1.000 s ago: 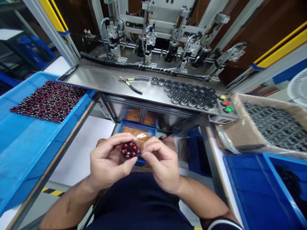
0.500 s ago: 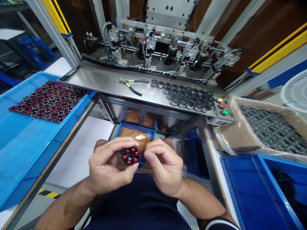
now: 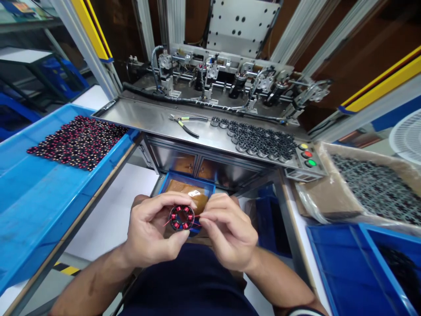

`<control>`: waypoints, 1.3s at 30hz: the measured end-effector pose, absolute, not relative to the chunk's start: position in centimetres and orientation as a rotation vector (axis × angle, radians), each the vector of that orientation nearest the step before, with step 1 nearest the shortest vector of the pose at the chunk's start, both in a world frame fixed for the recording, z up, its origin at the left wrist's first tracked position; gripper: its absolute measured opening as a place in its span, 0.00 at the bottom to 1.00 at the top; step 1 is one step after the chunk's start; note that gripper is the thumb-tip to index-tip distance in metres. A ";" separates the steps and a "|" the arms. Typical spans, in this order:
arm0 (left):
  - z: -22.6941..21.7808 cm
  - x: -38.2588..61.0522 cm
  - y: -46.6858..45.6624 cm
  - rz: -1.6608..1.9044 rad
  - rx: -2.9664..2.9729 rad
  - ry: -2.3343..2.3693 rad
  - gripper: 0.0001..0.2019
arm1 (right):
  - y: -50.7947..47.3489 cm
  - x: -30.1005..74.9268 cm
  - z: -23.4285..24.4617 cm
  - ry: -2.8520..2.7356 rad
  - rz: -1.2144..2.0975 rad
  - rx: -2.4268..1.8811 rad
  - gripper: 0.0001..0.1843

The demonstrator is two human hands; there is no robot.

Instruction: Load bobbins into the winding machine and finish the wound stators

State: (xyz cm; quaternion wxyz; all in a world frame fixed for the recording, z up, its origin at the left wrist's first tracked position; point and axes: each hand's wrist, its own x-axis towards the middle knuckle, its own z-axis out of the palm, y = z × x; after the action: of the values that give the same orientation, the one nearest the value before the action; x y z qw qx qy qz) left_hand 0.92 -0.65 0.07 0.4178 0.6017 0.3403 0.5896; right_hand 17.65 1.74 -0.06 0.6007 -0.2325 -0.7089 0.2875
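Brown panels make a dark backdrop here, cut by pale metal posts with yellow strips leaning up on either side. Light glints off the steel worktop, and the cabinet beneath has a dull shine. Off to the left stand a white-topped table and a shelf. Black-and-yellow tape marks the grey floor; a round white grille sits far right.

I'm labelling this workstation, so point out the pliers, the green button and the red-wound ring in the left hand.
Pliers [image 3: 178, 119], head view: where the two handles meet.
Green button [image 3: 311, 163], head view: middle of its face.
Red-wound ring [image 3: 173, 217], head view: red coil on its left side.
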 end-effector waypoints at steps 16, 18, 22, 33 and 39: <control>1.1 0.9 -0.9 1.429 1.338 0.866 0.18 | 3.1 18.7 0.3 -1.728 0.677 -0.419 0.20; 0.9 0.9 -0.9 1.368 1.261 0.834 0.17 | 4.0 19.0 0.8 -1.816 0.679 -0.331 0.21; 0.4 1.0 -1.0 1.276 1.158 0.810 0.18 | 4.9 18.8 1.9 -1.911 0.683 -0.185 0.13; 0.4 1.6 -0.8 1.315 1.127 0.785 0.19 | 3.2 19.1 1.6 -1.908 0.281 -0.361 0.10; 0.2 2.1 -0.8 1.656 1.495 0.881 0.23 | 1.4 18.4 0.7 -1.780 0.176 -0.488 0.21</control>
State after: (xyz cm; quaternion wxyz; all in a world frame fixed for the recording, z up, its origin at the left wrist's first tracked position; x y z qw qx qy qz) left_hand 2.13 -0.80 0.21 0.3631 0.5807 0.3421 0.6434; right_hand 18.38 1.44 0.75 0.6002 -0.2103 -0.7680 0.0760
